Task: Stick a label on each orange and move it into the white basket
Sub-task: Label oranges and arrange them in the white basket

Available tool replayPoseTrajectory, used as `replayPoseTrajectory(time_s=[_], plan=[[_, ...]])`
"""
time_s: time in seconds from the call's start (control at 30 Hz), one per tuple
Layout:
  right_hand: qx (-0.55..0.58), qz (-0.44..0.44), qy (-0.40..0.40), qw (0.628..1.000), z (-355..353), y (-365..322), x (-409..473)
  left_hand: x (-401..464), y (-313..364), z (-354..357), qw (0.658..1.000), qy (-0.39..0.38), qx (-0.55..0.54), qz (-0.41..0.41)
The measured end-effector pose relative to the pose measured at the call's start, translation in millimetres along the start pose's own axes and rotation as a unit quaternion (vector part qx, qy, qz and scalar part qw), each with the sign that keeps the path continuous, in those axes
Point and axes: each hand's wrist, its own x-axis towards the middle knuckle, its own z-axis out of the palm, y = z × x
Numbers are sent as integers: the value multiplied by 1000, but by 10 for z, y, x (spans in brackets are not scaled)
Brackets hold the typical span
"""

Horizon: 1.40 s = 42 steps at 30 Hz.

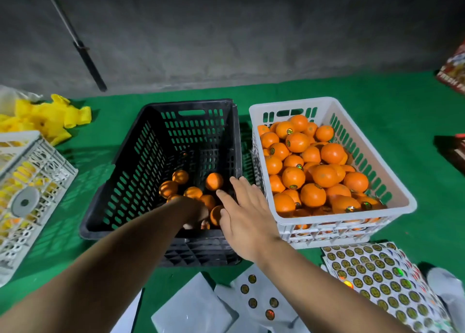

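Observation:
A black crate (141,156) in the middle holds several unlabelled oranges (214,181) at its near right corner. My left hand (195,213) reaches down among them; its fingertips are tucked low behind the wrist, so its grip is hidden. My right hand (245,212) hovers with fingers spread over the crate's near right rim, holding nothing. To the right, the white basket (402,194) is heaped with labelled oranges (324,175). A full sheet of round gold labels (377,274) lies at the bottom right, and a nearly used sheet (259,297) lies below my right forearm.
Everything sits on a green cloth (327,88) before a grey wall. A white crate (32,181) with yellow contents and a grey disc stands at the left, with yellow foam nets (50,118) behind it. Red printed boxes (453,68) sit at the far right edge.

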Motion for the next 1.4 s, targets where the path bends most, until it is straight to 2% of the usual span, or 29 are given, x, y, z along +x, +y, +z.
replayPoseTrajectory(time_s=[0.03, 0.1, 0.17, 0.23, 0.27, 0.33, 0.4, 0.47, 0.53, 0.6, 0.7, 0.8, 0.9, 0.97, 1.03, 1.1, 1.23, 1.4], plan=[[2, -1, 1, 1000, 3, 1, 4, -58, -21, -34, 999, -23, -31, 17], [11, -10, 6, 1000, 9, 11, 8, -227, -87, -55, 985, 30, -171, 17], [42, -21, 10, 999, 14, 49, -19, -517, -62, -83, 955, 124, -268, 36], [99, -18, 14, 995, 23, 112, -90, -720, -21, -36, 929, 232, -286, 33], [134, -7, 18, 991, 25, 143, -143, -823, 39, 25, 908, 301, -290, 37], [189, 16, 34, 981, 34, 200, -264, -985, 217, 171, 841, 405, -351, 71], [216, 23, 59, 974, 56, 268, -417, -1145, 531, 333, 774, 466, -410, 124], [235, 11, 90, 968, 132, 361, -622, -1204, 909, 584, 716, 536, -407, 184], [239, 21, 110, 964, 231, 509, -842, -1171, 1253, 885, 676, 569, -406, 234], [213, 59, 82, 972, 370, 679, -1080, -1066, 1478, 1221, 682, 540, -426, 249], [130, 77, 14, 988, 634, 983, -1422, -825, 1634, 1729, 724, 433, -483, 237], [99, 123, -149, 976, 794, 1172, -1630, -540, 1685, 2149, 746, 336, -553, 158], [38, 71, -248, 965, 951, 1211, -1707, -294, 1689, 2351, 764, 260, -585, 80], [-29, 7, -254, 967, 997, 1169, -1692, -161, 1692, 2379, 766, 237, -595, 61], [-71, -16, -245, 967, 995, 1116, -1695, -71, 1695, 2395, 760, 231, -605, 52], [-89, -16, -240, 967, 970, 1078, -1732, -22, 1679, 2398, 771, 227, -593, 45], [-101, -20, -231, 968, 911, 1019, -1782, -33, 1664, 2414, 822, 222, -521, 54], [-95, 2, -255, 962, 905, 956, -1714, -71, 1739, 2499, 816, 236, -525, 57]])
